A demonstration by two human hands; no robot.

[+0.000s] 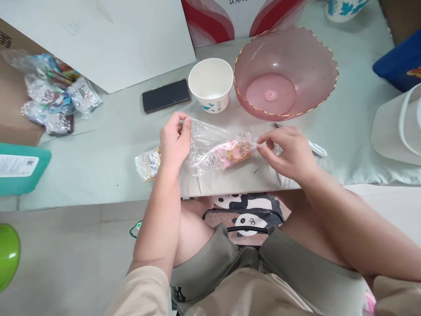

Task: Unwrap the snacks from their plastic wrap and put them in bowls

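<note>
Pink and tan ran the packet (pixel 234 151), gold edged the pink bowl (pixel 289 85), blue leaves (pixel 207 106) dotted the white cup (pixel 221 103)!

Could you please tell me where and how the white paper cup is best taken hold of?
I'd grip the white paper cup by its round outer wall below the rim, coming from the left: it stands upright, the pink bowl crowds its right, and the phone on its left lies flat, probably leaving fingers room above.

Table (pixel 112 136): brightly, evenly lit, softly shadowed
Wrapper (pixel 205 142): streaked with glare
Bowl (pixel 312 70): glinting faintly inside
Bin (pixel 388 127): stretched by edge distortion
</note>
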